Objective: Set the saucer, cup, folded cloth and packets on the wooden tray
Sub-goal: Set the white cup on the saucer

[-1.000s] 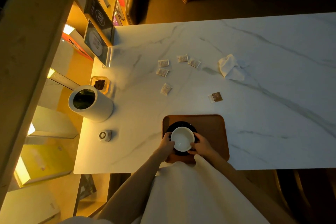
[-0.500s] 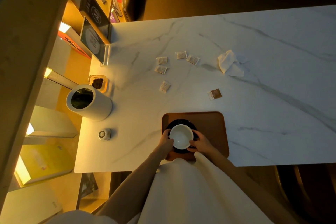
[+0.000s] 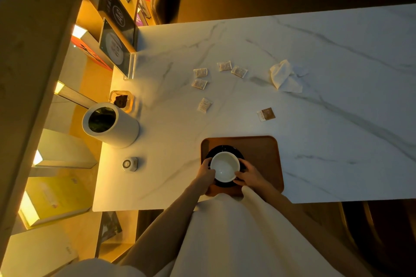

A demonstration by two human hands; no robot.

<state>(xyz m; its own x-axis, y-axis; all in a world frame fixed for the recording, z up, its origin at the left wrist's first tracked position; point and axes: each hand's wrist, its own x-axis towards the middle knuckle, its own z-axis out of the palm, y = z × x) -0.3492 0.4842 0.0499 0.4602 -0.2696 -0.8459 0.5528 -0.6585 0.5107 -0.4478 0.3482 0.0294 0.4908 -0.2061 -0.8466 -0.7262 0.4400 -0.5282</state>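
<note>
1. Left hand [image 3: 206,172] and right hand [image 3: 248,175] cup the white cup [image 3: 225,166] from either side, fingers curled against its wall.
2. Cup sits on the black saucer [image 3: 225,149], left half of the wooden tray [image 3: 265,159].
3. Cloth [image 3: 284,77] and packets [image 3: 204,105] lie well apart on the marble table [image 3: 337,63].
4. Risk: letting go unevenly could skid the cup off centre.

Cup [image 3: 225,166] on saucer [image 3: 227,148] (on tray [image 3: 261,153])

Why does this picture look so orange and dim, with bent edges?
Head view: warm lamps glow on the left shelves, leaving the marble table dim toward the right; the wide lens bows its edges; the packets are too soft to read; the cup stays clear.
</note>
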